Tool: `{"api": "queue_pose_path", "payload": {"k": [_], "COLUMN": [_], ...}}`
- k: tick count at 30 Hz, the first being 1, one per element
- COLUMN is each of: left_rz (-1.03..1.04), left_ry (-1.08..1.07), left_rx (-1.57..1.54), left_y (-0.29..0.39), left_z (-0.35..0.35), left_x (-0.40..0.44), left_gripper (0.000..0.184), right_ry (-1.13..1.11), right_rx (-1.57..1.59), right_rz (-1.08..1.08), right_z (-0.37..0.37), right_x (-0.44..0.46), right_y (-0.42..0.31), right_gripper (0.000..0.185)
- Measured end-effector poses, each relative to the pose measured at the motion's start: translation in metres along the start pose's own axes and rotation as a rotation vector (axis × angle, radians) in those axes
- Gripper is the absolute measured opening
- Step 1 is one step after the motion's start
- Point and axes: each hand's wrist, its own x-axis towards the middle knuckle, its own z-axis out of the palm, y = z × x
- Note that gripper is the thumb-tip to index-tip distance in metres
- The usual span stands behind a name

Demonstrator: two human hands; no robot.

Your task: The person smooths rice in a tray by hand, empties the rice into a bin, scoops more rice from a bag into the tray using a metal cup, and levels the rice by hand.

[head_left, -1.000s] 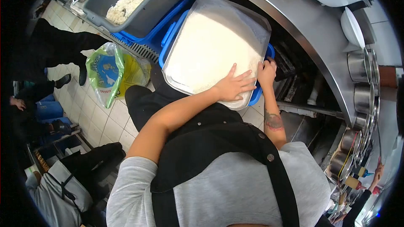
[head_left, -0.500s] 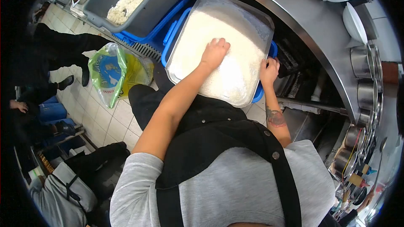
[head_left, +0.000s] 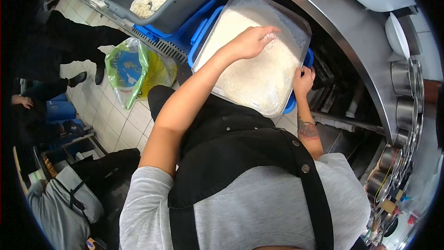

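A clear rectangular tub point(head_left: 217, 93) holds fine white grainy stuff point(head_left: 249, 81) and rests in a blue container point(head_left: 198, 37). My left hand point(head_left: 252, 42) is over the grainy stuff near the middle, fingers curled together, with a little white showing at the fingertips; what it holds, if anything, is too small to name. At the tub's right side, my right hand point(head_left: 304, 82) has its fingers wrapped over the rim.
A grey bin point(head_left: 182, 11) with white clumps stands upper left. An open green-and-yellow bag point(head_left: 138, 71) is on the tiled floor. A steel counter edge point(head_left: 342, 32) curves along the right, beside metal pots point(head_left: 404, 78). Other people point(head_left: 69, 203) are at the left.
My left hand, flat and spread at the tub's lower edge at first, has moved up across the white stuff and curled. Shadowed grooves in the surface have shifted. My right hand stays at the rim.
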Motion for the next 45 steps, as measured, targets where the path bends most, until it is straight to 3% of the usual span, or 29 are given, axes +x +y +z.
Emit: {"api": "queue_pose_path", "payload": {"k": [7, 10, 13, 17, 20, 24, 30, 33, 37, 40, 43, 45], "left_rz": [-0.074, -0.360, -0.517, -0.320, -0.193, -0.064, 0.120, 0.130, 0.015, -0.191, -0.325, -0.282], "left_ry": [-0.130, 0.149, 0.410, 0.571, 0.568, 0.245, -0.223, -0.250, -0.092, 0.182, 0.240, 0.252], "left_rx": [0.160, 0.423, 0.434, 0.357, 0.229, 0.158, 0.634, 0.683, 0.722, 0.576, 0.327, 0.238], "left_y": [-0.043, -0.069, -0.110, -0.136, -0.138, -0.116, -0.077, -0.084, -0.108, -0.122, -0.117, -0.097], "left_z": [-0.006, 0.025, 0.056, 0.063, 0.060, 0.067, 0.070, 0.058, 0.044, 0.046, 0.035, 0.016], "left_x": [-0.050, -0.098, -0.119, -0.084, -0.038, -0.028, -0.093, -0.102, -0.064, -0.031, -0.006, 0.005], "left_gripper": [0.050, 0.065, 0.081, 0.086, 0.086, 0.078, 0.076, 0.073, 0.057, 0.039, 0.026, 0.031], "right_ry": [0.031, 0.019, 0.034, 0.054, 0.044, 0.026, 0.003, 0.017, 0.024, 0.024, 0.030, 0.025], "right_rx": [0.031, 0.021, 0.014, 0.056, 0.060, 0.053, 0.056, 0.055, 0.037, 0.042, 0.036, 0.037], "right_rz": [0.005, -0.003, 0.020, 0.034, 0.040, 0.040, 0.054, 0.046, 0.030, 0.025, 0.030, 0.033], "right_z": [-0.001, 0.000, 0.000, 0.003, 0.004, -0.004, -0.001, -0.002, 0.001, 0.000, 0.000, -0.001], "right_x": [-0.001, 0.000, 0.000, 0.000, 0.001, 0.001, 0.001, 0.001, 0.003, 0.002, 0.001, 0.003], "right_y": [-0.005, -0.003, -0.007, -0.006, -0.006, -0.015, -0.010, -0.013, -0.010, -0.011, -0.010, -0.014], "right_gripper": [0.019, 0.020, 0.019, 0.020, 0.022, 0.020, 0.022, 0.021, 0.021, 0.021, 0.020, 0.020]}}
